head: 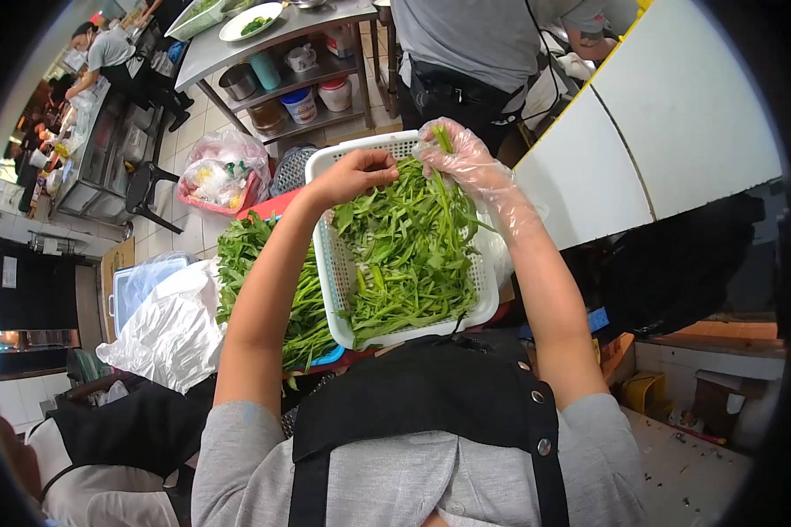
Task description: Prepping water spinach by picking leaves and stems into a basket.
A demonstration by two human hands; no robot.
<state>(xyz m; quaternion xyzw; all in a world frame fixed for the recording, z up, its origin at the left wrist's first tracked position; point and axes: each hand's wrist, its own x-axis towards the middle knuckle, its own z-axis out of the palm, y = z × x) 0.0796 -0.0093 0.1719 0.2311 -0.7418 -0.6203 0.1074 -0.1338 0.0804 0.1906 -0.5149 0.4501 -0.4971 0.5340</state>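
A white perforated plastic basket [342, 300] sits in front of me, filled with torn leafy greens [405, 257] that look like water spinach. My right hand [461, 155], in a clear plastic glove, grips a few green stems [443, 138] over the basket's far right corner. Leaves from that bunch trail down onto the pile. Bare, with thumb and fingertips drawn together, my left hand [359, 174] hovers over the basket's far left part; whether something thin lies in its fingers is hidden. Longer uncut greens [303, 316] lie left of the basket, partly behind my left forearm.
A pink bag of refuse [224, 174] stands beyond the greens. White plastic sheeting [171, 323] lies at left. A steel shelf table [303, 26] and a person's back [468, 39] are ahead. White panels [586, 151] rise at right. Another person's apron [132, 428] shows at lower left.
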